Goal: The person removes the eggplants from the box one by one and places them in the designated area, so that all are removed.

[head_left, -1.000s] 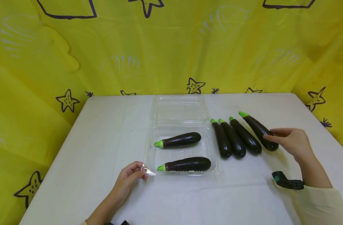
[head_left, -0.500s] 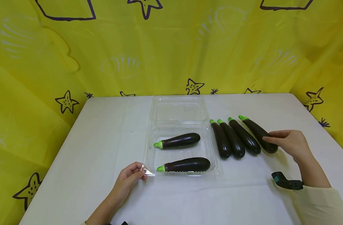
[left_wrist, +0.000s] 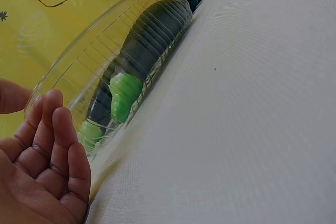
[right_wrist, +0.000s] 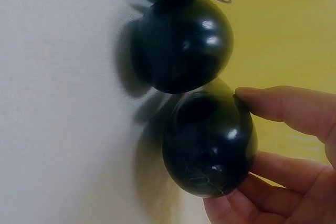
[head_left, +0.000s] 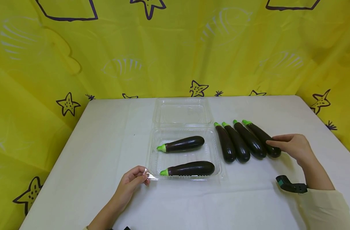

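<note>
My left hand pinches the near left corner of a clear plastic clamshell box, whose lid lies folded back behind it. Inside the box lie two dark eggplants with green stems, a far one and a near one. Over on the right, my right hand grips the rounded end of the rightmost eggplant, thumb on one side and fingers on the other. In the right wrist view that eggplant sits close beside its neighbour.
Three more eggplants lie side by side right of the box: one nearest it, a middle one and another. A white cloth covers the table. A yellow patterned curtain hangs behind and at both sides.
My right hand has moved slightly left and nearer, bringing the rightmost eggplant up against the row. The left hand stays at the box corner.
</note>
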Demonstrator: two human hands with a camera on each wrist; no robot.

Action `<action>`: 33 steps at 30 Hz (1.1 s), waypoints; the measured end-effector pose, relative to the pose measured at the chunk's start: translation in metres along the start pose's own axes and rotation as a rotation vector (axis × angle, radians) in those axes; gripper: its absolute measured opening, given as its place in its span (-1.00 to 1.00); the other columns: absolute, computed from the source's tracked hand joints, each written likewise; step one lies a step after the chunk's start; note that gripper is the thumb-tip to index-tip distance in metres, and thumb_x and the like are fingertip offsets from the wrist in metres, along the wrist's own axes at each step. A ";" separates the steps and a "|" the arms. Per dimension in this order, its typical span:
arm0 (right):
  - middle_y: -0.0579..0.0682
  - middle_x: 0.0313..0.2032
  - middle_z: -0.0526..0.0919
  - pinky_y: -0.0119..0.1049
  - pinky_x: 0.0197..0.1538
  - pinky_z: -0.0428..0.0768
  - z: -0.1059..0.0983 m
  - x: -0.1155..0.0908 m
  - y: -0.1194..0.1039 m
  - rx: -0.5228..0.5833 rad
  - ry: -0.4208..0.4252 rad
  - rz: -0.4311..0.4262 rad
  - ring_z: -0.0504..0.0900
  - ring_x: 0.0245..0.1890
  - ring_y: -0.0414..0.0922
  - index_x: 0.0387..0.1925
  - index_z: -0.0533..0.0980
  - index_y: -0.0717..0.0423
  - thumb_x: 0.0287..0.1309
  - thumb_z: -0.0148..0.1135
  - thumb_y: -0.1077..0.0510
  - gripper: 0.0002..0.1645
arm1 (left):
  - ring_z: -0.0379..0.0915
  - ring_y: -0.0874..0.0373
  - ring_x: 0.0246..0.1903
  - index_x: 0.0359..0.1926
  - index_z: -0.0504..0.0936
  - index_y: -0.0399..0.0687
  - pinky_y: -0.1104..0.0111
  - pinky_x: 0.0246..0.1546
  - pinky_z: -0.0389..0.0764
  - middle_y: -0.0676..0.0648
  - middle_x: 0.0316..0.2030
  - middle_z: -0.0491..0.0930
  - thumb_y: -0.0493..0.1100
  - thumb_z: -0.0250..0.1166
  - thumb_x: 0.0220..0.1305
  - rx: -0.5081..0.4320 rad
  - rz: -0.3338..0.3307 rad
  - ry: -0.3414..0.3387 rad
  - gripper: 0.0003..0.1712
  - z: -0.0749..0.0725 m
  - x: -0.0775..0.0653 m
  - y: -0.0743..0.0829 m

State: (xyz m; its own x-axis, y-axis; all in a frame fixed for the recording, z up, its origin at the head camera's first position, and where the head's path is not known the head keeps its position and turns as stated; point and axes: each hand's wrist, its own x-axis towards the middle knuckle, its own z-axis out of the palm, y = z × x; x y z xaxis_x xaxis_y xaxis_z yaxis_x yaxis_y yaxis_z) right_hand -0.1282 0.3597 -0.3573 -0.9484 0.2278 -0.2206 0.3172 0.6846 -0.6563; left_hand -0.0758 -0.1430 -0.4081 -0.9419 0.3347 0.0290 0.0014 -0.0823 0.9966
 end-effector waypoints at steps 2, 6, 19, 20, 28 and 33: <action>0.48 0.06 0.34 0.24 -0.08 0.30 0.001 0.000 0.001 0.002 -0.010 0.005 0.33 0.01 0.31 0.05 0.38 0.49 0.03 0.24 -0.21 -0.14 | 0.45 0.25 -0.42 -0.25 0.35 -0.60 0.42 -0.28 0.49 0.03 -0.47 0.50 -0.38 0.02 0.23 -0.001 -0.001 0.001 -0.78 0.000 0.000 0.000; 0.48 0.06 0.34 0.23 -0.08 0.31 0.003 0.000 0.003 0.008 -0.019 0.010 0.39 -0.02 0.30 0.05 0.38 0.49 0.03 0.23 -0.21 -0.14 | 0.45 0.25 -0.42 -0.25 0.35 -0.61 0.42 -0.28 0.49 0.03 -0.47 0.50 -0.38 0.02 0.23 -0.001 -0.001 0.000 -0.78 0.000 0.000 0.000; 0.47 0.07 0.33 0.20 -0.09 0.34 0.006 -0.001 0.001 0.019 -0.033 0.021 0.51 -0.13 0.19 0.07 0.37 0.48 0.02 0.22 -0.25 -0.10 | 0.45 0.24 -0.42 -0.24 0.35 -0.61 0.42 -0.28 0.50 0.02 -0.47 0.50 -0.39 0.02 0.22 0.000 -0.020 0.015 -0.78 0.001 -0.001 0.000; 0.47 0.07 0.33 0.20 -0.09 0.34 0.006 -0.001 0.001 0.020 -0.032 0.019 0.53 -0.14 0.17 0.07 0.37 0.48 0.02 0.22 -0.24 -0.11 | 0.45 0.24 -0.42 -0.25 0.35 -0.61 0.42 -0.28 0.50 0.02 -0.47 0.50 -0.39 0.02 0.22 0.001 -0.021 0.016 -0.78 0.001 -0.001 0.000; 0.48 0.10 0.30 0.23 -0.06 0.32 0.006 -0.003 0.000 0.027 -0.029 0.022 0.54 -0.14 0.16 0.10 0.35 0.47 0.03 0.21 -0.26 -0.08 | 0.45 0.25 -0.43 -0.26 0.34 -0.60 0.43 -0.29 0.49 0.03 -0.48 0.50 -0.38 0.03 0.23 -0.002 -0.010 0.017 -0.78 0.001 0.000 -0.001; 0.47 0.11 0.28 0.27 -0.04 0.28 0.007 -0.004 0.000 0.041 -0.025 0.038 0.44 -0.04 0.27 0.11 0.33 0.47 0.03 0.20 -0.28 -0.06 | 0.45 0.27 -0.43 -0.27 0.34 -0.60 0.43 -0.30 0.49 0.05 -0.49 0.49 -0.39 0.03 0.22 -0.005 0.001 0.015 -0.79 0.001 0.001 -0.002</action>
State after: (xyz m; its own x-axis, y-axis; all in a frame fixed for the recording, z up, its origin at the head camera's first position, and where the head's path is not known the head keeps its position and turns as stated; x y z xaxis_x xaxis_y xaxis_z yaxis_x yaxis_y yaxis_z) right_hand -0.1245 0.3538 -0.3613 -0.9354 0.2358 -0.2635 0.3534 0.6467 -0.6760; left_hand -0.0767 -0.1417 -0.4103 -0.9467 0.3209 0.0288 0.0006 -0.0876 0.9962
